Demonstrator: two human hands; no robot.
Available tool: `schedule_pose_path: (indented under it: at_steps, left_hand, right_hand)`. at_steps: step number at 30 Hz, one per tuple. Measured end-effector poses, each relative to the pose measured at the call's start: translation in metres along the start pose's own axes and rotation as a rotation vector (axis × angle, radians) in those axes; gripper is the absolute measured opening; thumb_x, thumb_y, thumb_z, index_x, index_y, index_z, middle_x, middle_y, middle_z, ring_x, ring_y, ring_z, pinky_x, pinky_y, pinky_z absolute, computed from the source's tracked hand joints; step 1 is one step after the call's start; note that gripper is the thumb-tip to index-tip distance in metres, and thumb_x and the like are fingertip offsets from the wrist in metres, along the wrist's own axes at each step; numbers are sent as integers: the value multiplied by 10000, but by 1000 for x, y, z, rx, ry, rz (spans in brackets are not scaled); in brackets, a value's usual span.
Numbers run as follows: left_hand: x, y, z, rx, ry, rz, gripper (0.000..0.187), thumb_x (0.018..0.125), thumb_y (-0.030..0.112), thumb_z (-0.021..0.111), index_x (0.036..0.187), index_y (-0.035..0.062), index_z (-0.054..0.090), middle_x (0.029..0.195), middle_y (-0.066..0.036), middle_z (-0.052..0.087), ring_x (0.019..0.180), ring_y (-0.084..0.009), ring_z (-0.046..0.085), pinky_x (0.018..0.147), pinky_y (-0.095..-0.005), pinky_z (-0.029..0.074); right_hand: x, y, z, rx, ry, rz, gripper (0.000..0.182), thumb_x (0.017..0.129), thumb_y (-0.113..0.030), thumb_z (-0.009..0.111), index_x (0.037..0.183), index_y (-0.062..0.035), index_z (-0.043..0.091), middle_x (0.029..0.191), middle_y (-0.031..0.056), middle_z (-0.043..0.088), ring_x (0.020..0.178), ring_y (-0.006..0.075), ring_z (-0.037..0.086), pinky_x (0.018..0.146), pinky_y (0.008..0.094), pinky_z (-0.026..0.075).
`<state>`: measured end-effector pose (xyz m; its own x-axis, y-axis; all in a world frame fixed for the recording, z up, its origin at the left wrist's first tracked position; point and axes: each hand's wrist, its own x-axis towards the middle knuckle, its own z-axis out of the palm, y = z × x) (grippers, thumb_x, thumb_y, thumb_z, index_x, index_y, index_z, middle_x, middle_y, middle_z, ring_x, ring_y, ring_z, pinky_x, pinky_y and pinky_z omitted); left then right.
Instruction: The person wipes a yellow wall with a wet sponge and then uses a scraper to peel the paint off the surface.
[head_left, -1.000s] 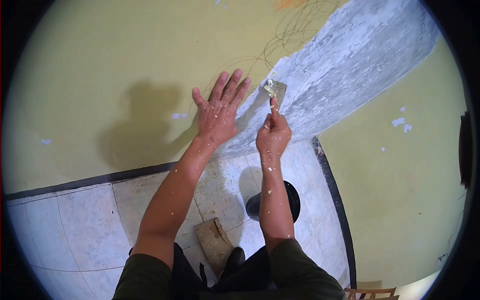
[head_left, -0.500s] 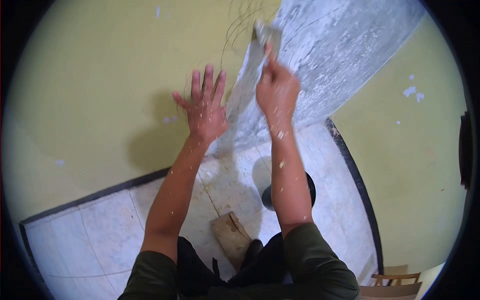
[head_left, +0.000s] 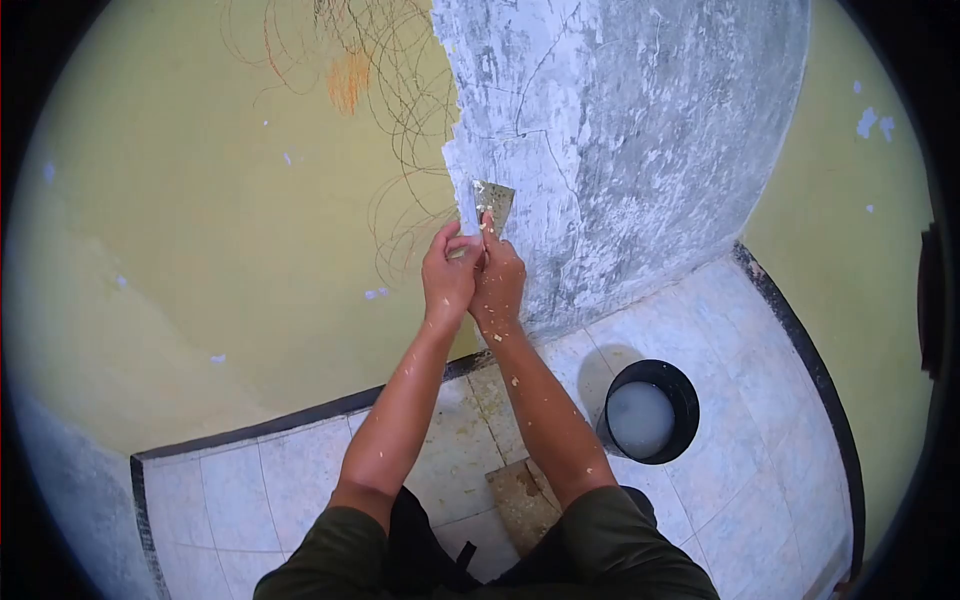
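Note:
My right hand (head_left: 498,285) is closed around the handle of a putty knife (head_left: 494,198). The blade points up along the wall, beside the ragged edge of the stripped grey-white patch (head_left: 640,150), with pale paint flakes stuck on it. My left hand (head_left: 450,278) is pressed close against the right one, its fingers bent inward near the handle. What those fingertips pinch, if anything, is hidden. Yellow-green paint (head_left: 250,230) covers the wall left of the patch, scribbled with dark and orange lines. Small flakes speckle both forearms.
On the tiled floor to the right stands a black bucket (head_left: 683,380) of cloudy liquid. A worn board (head_left: 522,500) lies below my arms among paint crumbs. Dark skirting (head_left: 290,415) runs along the wall's foot, and yellow-green wall (head_left: 850,250) continues at right.
My right hand has come down with the putty knife from higher on the wall. The left hand, spread flat on the paint before, has left it and joined the right. The view has shifted.

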<state>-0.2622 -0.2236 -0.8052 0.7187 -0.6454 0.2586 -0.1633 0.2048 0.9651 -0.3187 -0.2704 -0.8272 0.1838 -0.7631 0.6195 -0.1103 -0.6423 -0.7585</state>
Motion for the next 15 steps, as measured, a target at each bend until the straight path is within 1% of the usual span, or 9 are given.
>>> schedule_pose_path:
  at_steps: [1,2,4,6,9,12,13,14,15]
  left_hand:
    - [8,0,1,-82,-32,-112,452,978,158,660,1371,-32,544,1109,-89,684,914,-135,649,827,-272,518]
    - [12,3,2,-190,-102,-169,412,966,141,670,1321,-52,586,1054,-81,696,914,-147,652,831,-280,518]
    - [15,2,5,-140,-90,-159,403,970,155,667,1312,-47,599,1044,-79,700,908,-146,652,828,-286,519]
    - [15,4,10,-84,-89,-154,395,974,169,664,1303,-42,611,1034,-78,704,903,-144,652,825,-292,520]
    - [14,2,16,-97,-71,-254,328,961,142,672,1236,-35,653,966,-64,696,849,-120,638,755,-277,505]
    - [20,-33,12,-80,-54,-332,217,966,141,658,1132,6,691,945,-51,703,808,-124,646,736,-278,504]
    - [23,-56,6,-63,-49,-328,148,984,172,629,1068,59,676,924,-22,693,809,-122,644,755,-287,498]
    - [21,-69,2,-48,-40,-322,107,1001,202,600,1005,113,660,903,7,683,809,-120,641,773,-296,492]
    - [14,-73,2,-45,-29,-308,107,1001,202,600,1005,113,660,903,7,683,809,-120,641,773,-296,492]
  right_hand:
    - [0,-3,-2,15,-10,2,505,915,-134,612,1419,-134,591,811,188,609,759,373,645,663,480,503]
    - [2,-6,-4,0,-26,43,506,911,-124,610,1417,-138,593,820,190,609,761,378,643,668,486,505]
    - [6,-4,-8,0,-40,89,508,908,-113,607,1415,-142,595,829,191,609,763,383,642,673,491,507]
    - [5,10,-9,-1,-14,-16,553,895,-72,623,1437,-174,576,800,196,598,730,389,625,658,468,495]
    - [2,37,-13,37,-63,-88,558,904,-80,624,1444,-205,566,809,186,591,738,404,615,669,485,491]
    - [-4,68,-21,87,-195,-117,554,901,-100,621,1435,-238,563,872,195,631,804,411,643,696,507,515]
    - [-7,78,-23,100,-192,-127,554,901,-100,621,1435,-238,563,872,195,631,804,411,643,696,507,515]
    - [-11,88,-26,142,-265,-167,566,893,-96,628,1434,-251,564,940,200,660,837,413,651,716,495,525]
    - [-13,93,-31,182,-339,-206,579,884,-91,636,1432,-263,566,1009,206,689,871,415,660,737,484,535]
